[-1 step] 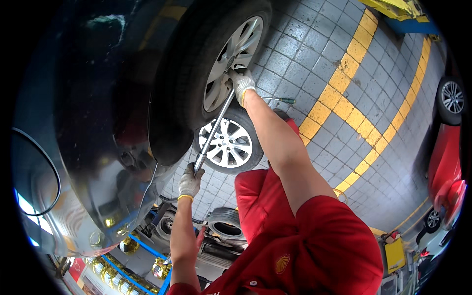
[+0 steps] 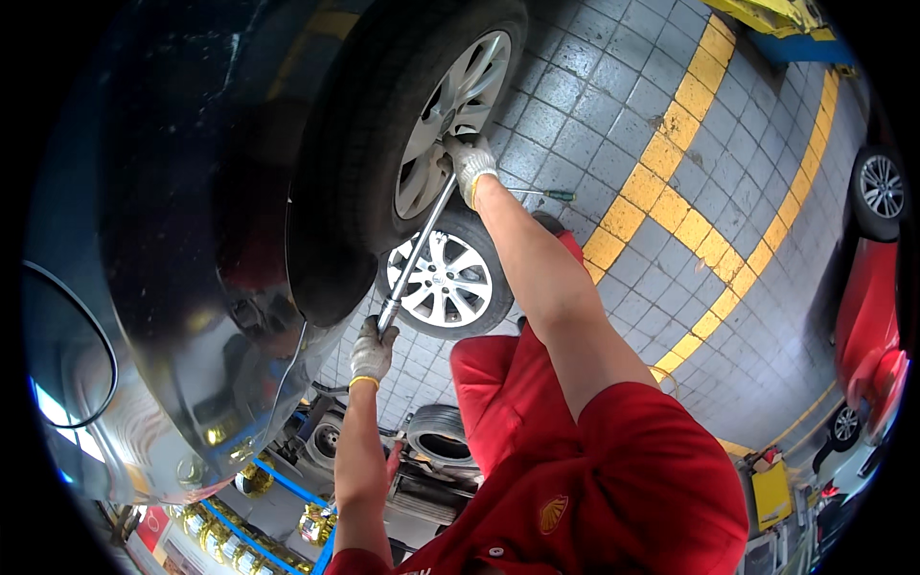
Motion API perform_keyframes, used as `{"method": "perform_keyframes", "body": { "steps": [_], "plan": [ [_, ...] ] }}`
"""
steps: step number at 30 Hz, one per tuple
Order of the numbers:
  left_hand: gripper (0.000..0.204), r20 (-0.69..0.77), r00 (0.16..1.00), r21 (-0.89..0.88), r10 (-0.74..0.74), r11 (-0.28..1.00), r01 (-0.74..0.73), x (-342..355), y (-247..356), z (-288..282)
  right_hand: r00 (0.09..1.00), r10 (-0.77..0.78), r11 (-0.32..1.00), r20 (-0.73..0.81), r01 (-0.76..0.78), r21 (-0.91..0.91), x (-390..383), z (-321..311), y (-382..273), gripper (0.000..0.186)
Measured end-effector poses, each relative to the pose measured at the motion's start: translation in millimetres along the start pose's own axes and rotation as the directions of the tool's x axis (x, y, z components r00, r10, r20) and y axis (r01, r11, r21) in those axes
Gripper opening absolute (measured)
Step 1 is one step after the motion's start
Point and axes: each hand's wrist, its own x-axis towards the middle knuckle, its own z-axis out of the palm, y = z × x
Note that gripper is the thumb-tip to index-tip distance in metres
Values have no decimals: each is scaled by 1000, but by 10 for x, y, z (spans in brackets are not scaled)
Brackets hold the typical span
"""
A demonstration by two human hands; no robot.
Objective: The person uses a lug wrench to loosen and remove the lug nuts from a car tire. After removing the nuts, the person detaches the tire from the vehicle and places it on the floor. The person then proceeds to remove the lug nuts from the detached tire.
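A long silver torque wrench slants from the car's mounted wheel down toward me. My left hand, in a whitish knit glove, is closed round its lower handle end. My right hand, gloved alike, is closed round the wrench's head, against the spokes near the wheel's centre. Those fingers partly hide the head, and the nut under it cannot be seen. Below the wrench a second wheel with silver spokes lies flat on the floor.
The dark car body fills the left side. A screwdriver with a green handle lies beyond my right wrist. A loose tyre and a blue rack are near the bottom. A red car stands far right.
My bent knee has shifted slightly to the left. Both hands keep their grip on the torque wrench, in almost the same place.
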Motion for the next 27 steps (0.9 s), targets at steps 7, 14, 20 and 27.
{"method": "perform_keyframes", "body": {
  "steps": [7, 14, 20, 27],
  "plan": [
    [57, 39, 999, 91, 33, 995, -36, -283, 534, -510, 998, 28, 999, -63, -27, 26, -9, 35, -64, 33],
    [63, 99, 995, -121, -19, 992, 31, -132, 355, -578, 992, -5, 992, -125, 21, 124, 172, 83, 210, 57],
    [73, 89, 996, -27, -26, 999, 28, 443, 238, -142, 960, 87, 976, -267, -28, 218, -55, 271, 294, 72],
    [57, 41, 995, 28, 90, 995, -91, 867, 250, 186, 900, 207, 963, -383, -118, 244, 531, 109, 360, 73]
  ]
}}
